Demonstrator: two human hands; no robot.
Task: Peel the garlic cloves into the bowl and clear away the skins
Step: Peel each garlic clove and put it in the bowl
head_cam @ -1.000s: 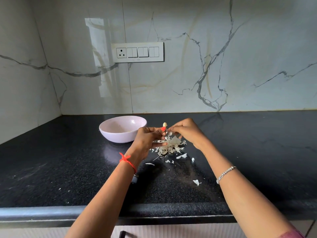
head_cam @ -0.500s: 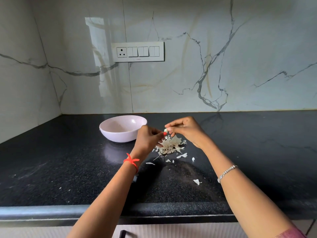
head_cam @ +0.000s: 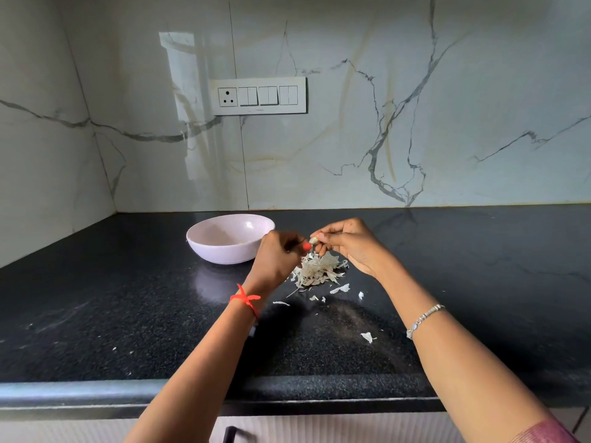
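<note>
Head view shows both hands raised just above the skins. I take that as deliberate, so whatever peels off drops onto the one pile on the counter. My right hand pinches the clove at its fingertips. My left hand is curled and blurred, its red thumbnail right beside the clove. I cannot tell whether it grips a strip of skin or nothing. The bowl sits just left of the hands, near enough for a short drop, I'd judge. Inside it I make out only a faint pale patch, perhaps peeled garlic, but it is too dim to be sure. A few flakes lie apart, nearer the counter's edge.
</note>
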